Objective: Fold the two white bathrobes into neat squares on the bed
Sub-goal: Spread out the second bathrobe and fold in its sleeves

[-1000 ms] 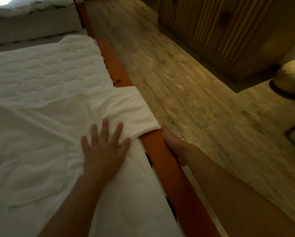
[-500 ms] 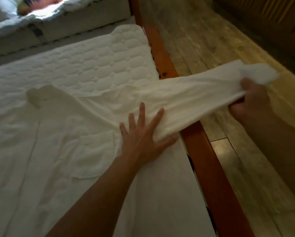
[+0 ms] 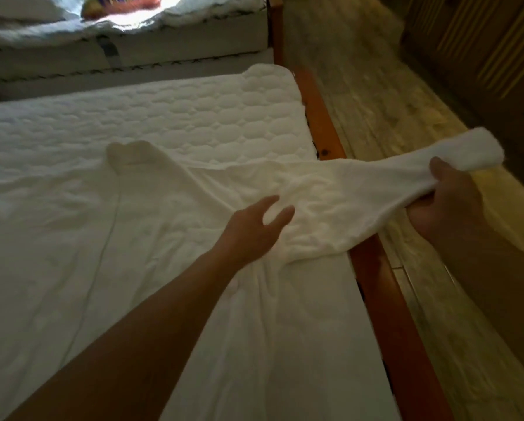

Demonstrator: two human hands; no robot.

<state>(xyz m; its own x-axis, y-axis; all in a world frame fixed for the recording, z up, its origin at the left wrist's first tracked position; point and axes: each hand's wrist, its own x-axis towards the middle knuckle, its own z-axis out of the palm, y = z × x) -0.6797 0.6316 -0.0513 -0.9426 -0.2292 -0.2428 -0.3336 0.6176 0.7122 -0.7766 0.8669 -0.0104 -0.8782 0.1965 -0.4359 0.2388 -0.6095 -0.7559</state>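
No legible text, label or number anywhere, not even on the blurred colourful item at top.

White bathrobe lies spread (creased) on quilted bed.

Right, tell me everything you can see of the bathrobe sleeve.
The sleeve is white, soft, textured cloth, wrinkled and pulled out sideways from the bathrobe across the wooden bed rail, over the floor. The right hand grips it near the thick folded cuff. The left hand hovers at its base, fingers spread.
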